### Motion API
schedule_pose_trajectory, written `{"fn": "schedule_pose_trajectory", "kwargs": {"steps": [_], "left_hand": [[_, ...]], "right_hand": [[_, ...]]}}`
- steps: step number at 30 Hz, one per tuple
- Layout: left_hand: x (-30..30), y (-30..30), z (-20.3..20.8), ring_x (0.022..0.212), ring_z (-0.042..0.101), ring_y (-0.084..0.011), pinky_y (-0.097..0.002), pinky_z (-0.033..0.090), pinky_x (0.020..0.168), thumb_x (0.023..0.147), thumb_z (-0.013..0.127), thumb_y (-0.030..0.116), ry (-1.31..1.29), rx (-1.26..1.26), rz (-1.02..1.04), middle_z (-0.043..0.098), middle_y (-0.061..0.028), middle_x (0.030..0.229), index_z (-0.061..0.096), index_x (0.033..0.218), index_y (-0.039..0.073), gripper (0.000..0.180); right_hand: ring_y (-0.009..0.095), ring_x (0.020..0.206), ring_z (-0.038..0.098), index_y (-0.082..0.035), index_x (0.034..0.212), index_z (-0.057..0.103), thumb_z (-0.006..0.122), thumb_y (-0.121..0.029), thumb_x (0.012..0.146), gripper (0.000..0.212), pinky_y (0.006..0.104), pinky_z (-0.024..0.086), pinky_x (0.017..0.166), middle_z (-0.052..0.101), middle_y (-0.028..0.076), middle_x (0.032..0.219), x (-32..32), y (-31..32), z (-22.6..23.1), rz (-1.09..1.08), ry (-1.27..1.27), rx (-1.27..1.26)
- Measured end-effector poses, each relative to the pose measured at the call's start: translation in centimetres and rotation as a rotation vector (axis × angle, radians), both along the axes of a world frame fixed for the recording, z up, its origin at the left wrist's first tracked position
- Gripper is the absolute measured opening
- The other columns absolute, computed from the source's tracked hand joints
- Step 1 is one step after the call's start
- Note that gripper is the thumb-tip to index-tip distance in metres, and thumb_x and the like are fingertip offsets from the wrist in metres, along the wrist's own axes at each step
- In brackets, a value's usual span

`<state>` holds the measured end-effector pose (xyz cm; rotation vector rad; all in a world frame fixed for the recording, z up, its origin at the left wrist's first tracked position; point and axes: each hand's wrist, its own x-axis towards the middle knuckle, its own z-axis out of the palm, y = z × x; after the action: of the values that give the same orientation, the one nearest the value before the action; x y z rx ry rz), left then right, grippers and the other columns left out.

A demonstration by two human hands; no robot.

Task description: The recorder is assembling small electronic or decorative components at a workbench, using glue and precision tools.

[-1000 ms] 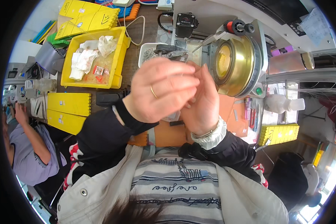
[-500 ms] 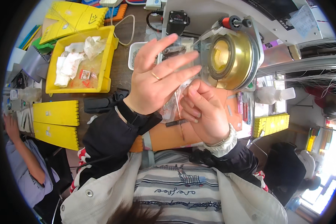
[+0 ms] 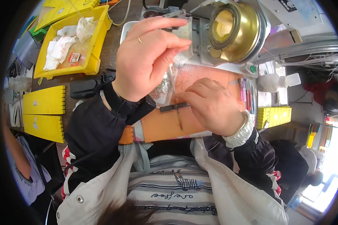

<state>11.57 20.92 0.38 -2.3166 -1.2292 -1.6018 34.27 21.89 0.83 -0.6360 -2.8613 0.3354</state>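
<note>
My left hand point(image 3: 148, 56) is raised over the back of the orange work mat point(image 3: 159, 129), its fingers stretched out and thumb apart, with nothing visible in them. A ring is on one finger, and a black strapped device sits at that wrist. Lower and to the right, my right hand point(image 3: 214, 107) reaches over the mat, its fingertips pinched together; whatever they hold is too small to make out. Just beside those fingertips lies a short dark bar point(image 3: 169, 108), with a thin brown stick point(image 3: 180, 122) crossing it. A clear plastic bag point(image 3: 163, 92) of small shiny pieces rests between the hands.
Behind my right hand stands a machine with a large brass-coloured drum point(image 3: 248, 37). Pens point(image 3: 243, 92) and a plastic bottle point(image 3: 268, 81) are at the right. Leftward are a yellow bin point(image 3: 95, 62) with crumpled tissues, yellow notched boards point(image 3: 45, 100) and a person's arm point(image 3: 17, 150).
My hands have moved apart. The right hand has come down to the mat beside the dark bar, still pinched. My left hand has shifted slightly left, and its fingers point more to the right.
</note>
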Motion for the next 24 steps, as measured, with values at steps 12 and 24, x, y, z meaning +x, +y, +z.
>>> {"fn": "schedule_pose_trajectory", "kwargs": {"steps": [12, 24], "left_hand": [[0.5, 0.0, -0.4, 0.113, 0.062, -0.0304, -0.0336, 0.049, 0.088, 0.091, 0.057, -0.005, -0.059, -0.015, 0.023, 0.072, -0.0104, 0.087, 0.065, 0.097, 0.000, 0.011], [0.4, 0.0, -0.4, 0.099, 0.068, -0.0241, -0.0297, 0.053, 0.080, 0.090, 0.057, -0.005, -0.041, -0.057, 0.016, 0.067, -0.0215, 0.110, 0.064, 0.098, -0.001, 0.012]], "right_hand": [[0.025, 0.091, 0.063, -0.011, 0.097, 0.067, 0.067, -0.010, 0.072, 0.025, 0.0389, 0.051, 0.081, 0.064, 0.004, 0.089, 2.6, -0.9, -1.8, -0.023, 0.153, 0.106], [0.025, 0.089, 0.061, -0.011, 0.110, 0.066, 0.070, -0.013, 0.076, 0.034, 0.0381, 0.050, 0.077, 0.064, 0.005, 0.088, 2.7, -2.8, -1.7, -0.296, 0.152, 0.168]]}}
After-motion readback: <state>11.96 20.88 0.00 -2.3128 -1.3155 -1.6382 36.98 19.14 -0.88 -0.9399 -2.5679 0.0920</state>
